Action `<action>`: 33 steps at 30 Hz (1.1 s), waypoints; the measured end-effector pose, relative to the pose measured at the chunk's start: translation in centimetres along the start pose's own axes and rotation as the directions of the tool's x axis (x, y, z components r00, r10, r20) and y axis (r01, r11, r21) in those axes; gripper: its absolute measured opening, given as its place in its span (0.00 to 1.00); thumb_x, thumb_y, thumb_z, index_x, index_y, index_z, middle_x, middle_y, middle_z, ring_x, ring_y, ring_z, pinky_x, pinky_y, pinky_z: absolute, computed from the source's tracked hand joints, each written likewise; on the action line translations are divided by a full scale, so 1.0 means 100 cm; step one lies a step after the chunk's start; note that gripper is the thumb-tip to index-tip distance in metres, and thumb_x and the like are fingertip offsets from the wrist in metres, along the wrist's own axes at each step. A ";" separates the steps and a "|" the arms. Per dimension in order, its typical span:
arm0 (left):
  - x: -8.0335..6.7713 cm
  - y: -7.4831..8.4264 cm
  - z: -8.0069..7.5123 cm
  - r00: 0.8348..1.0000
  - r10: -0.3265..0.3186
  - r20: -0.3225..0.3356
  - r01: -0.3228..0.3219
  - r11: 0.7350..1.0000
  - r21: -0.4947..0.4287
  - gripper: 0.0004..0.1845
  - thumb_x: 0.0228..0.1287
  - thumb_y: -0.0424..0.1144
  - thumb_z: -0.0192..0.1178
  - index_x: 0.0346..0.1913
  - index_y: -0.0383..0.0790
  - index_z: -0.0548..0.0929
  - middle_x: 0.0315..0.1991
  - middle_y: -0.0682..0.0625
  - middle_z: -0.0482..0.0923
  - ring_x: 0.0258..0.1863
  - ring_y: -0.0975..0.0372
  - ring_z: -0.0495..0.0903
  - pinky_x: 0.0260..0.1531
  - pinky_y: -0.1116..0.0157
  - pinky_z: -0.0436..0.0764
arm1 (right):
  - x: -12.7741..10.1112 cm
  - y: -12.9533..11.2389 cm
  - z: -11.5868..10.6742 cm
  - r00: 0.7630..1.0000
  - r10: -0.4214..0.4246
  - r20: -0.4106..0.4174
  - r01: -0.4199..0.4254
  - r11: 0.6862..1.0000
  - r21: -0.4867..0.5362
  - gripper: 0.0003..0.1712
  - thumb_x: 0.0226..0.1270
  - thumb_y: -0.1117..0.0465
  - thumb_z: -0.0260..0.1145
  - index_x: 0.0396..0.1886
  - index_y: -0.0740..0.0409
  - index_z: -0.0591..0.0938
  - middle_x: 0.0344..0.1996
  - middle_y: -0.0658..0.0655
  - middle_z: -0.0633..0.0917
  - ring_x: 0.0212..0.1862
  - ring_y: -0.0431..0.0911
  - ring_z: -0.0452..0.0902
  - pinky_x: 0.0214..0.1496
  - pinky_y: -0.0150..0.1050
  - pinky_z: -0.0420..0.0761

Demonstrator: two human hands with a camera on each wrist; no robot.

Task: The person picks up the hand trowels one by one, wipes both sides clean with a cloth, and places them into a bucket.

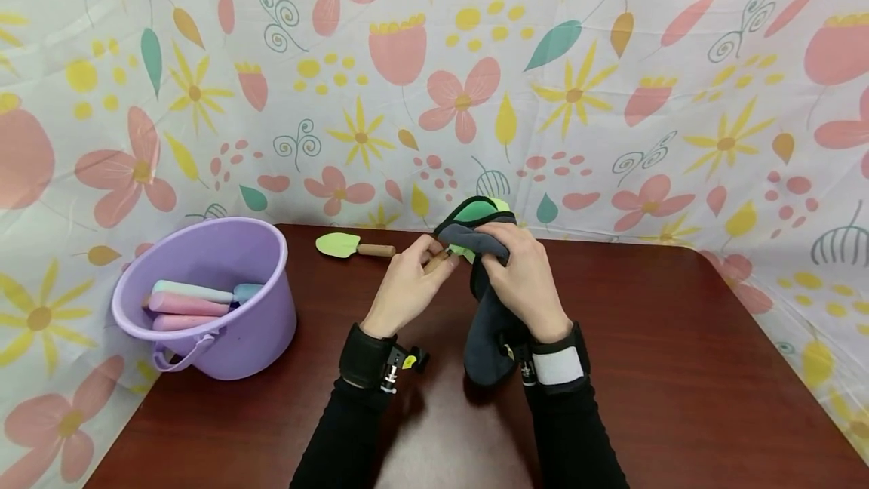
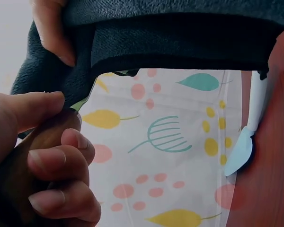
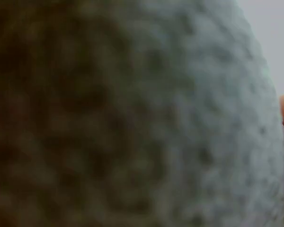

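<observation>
My left hand (image 1: 406, 285) grips the wooden handle (image 1: 436, 261) of a small tool with a light green metal part (image 1: 463, 252). That metal part runs up against a dark grey cloth (image 1: 490, 338) with black edging and a green patch, and the cloth hides its far end. With fingers and thumb, my right hand (image 1: 526, 278) holds a fold of this cloth, whose lower half hangs down toward the table. In the left wrist view, left fingers (image 2: 61, 163) curl round the handle and the left thumb touches the cloth. Blurred grey fabric (image 3: 217, 113) fills most of the right wrist view.
A purple bucket (image 1: 271, 323) at the left holds several tools with pink and pale handles. Near the table's back edge lies a light green trowel (image 1: 339, 245) with a wooden handle. A pale blue tool (image 2: 241, 151) lies on the table. A flowered curtain (image 1: 434, 96) hangs behind.
</observation>
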State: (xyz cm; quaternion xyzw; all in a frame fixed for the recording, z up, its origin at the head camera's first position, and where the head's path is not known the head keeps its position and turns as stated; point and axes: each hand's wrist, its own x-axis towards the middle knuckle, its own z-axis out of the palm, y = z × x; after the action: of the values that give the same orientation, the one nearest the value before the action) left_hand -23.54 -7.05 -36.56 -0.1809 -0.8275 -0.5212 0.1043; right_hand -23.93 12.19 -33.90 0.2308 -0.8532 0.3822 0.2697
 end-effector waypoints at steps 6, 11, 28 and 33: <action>0.000 0.002 0.001 1.000 0.005 0.029 -0.007 0.999 0.047 0.11 0.71 0.51 0.59 0.43 0.47 0.77 0.22 0.51 0.71 0.17 0.59 0.68 0.22 0.64 0.67 | 0.001 0.011 -0.005 0.996 0.007 -0.084 -0.006 1.000 0.010 0.18 0.61 0.73 0.63 0.51 0.61 0.84 0.51 0.59 0.82 0.54 0.57 0.75 0.55 0.53 0.71; 0.000 0.002 0.002 0.998 0.010 0.055 -0.014 0.998 0.060 0.10 0.71 0.51 0.58 0.40 0.48 0.77 0.20 0.52 0.68 0.17 0.62 0.66 0.22 0.65 0.67 | 0.001 0.019 -0.012 0.993 0.033 -0.114 -0.032 0.999 0.014 0.17 0.62 0.73 0.62 0.50 0.61 0.84 0.52 0.59 0.81 0.54 0.56 0.74 0.55 0.52 0.71; -0.006 0.011 0.003 0.990 0.079 0.116 -0.053 0.975 -0.215 0.15 0.69 0.57 0.57 0.44 0.49 0.78 0.24 0.48 0.78 0.16 0.54 0.70 0.18 0.63 0.68 | -0.004 0.033 -0.036 0.884 0.450 -0.127 -0.255 0.691 0.677 0.15 0.74 0.62 0.59 0.54 0.65 0.79 0.46 0.60 0.76 0.44 0.50 0.74 0.46 0.37 0.74; -0.008 0.027 0.002 0.983 0.095 0.158 -0.054 0.967 -0.249 0.12 0.73 0.48 0.56 0.45 0.42 0.78 0.24 0.42 0.77 0.14 0.55 0.67 0.16 0.65 0.67 | -0.004 0.029 -0.033 0.902 0.351 0.252 -0.280 0.030 0.960 0.20 0.79 0.59 0.54 0.64 0.62 0.67 0.51 0.59 0.74 0.49 0.48 0.76 0.52 0.37 0.76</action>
State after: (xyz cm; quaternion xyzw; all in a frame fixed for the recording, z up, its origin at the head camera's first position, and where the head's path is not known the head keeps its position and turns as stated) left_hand -21.66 -6.01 -34.70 -0.2668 -0.7558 -0.5972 0.0305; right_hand -24.49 16.60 -33.83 0.1459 -0.4026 0.9034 -0.0202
